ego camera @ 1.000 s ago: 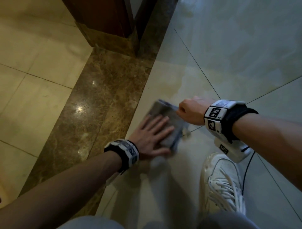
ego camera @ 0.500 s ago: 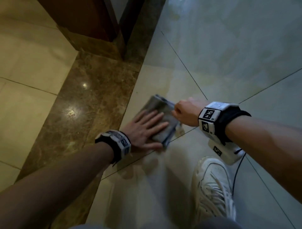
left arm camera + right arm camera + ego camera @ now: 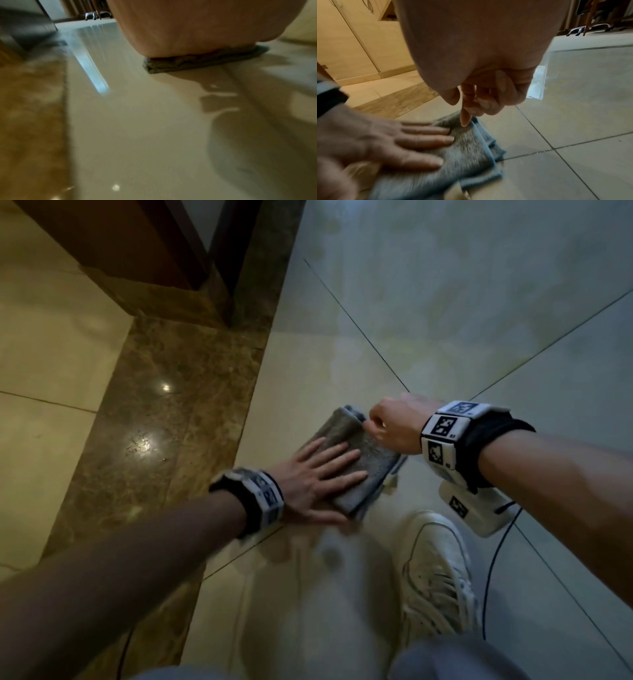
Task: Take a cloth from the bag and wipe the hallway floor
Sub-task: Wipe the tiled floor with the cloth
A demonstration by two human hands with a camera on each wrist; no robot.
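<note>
Head view, looking down: nearest the camera, a white sneaker (image 3: 436, 580) stands on the pale tiled floor (image 3: 462, 313), with a grey trouser knee at the bottom edge. Just beyond the shoe, the left hand (image 3: 320, 482) lies palm down on a folded grey cloth (image 3: 368, 460), its fingers (image 3: 337, 455) straight and spread across the top of the fabric, pressing it flat against the floor. The cloth sits on a light tile, close to a grout line and just right of a brown marble strip (image 3: 164, 419). At the cloth's far right edge is the right hand (image 3: 394, 424). From the right wrist camera, its index finger (image 3: 465, 116) points straight down and touches the cloth's far corner, while the other fingers are curled into the palm and grip nothing (the fabric is touched, not pinched). Both wrists carry white bands with black square markers. Farthest away, a dark wooden door frame (image 3: 171, 251) rises at the top left.
</note>
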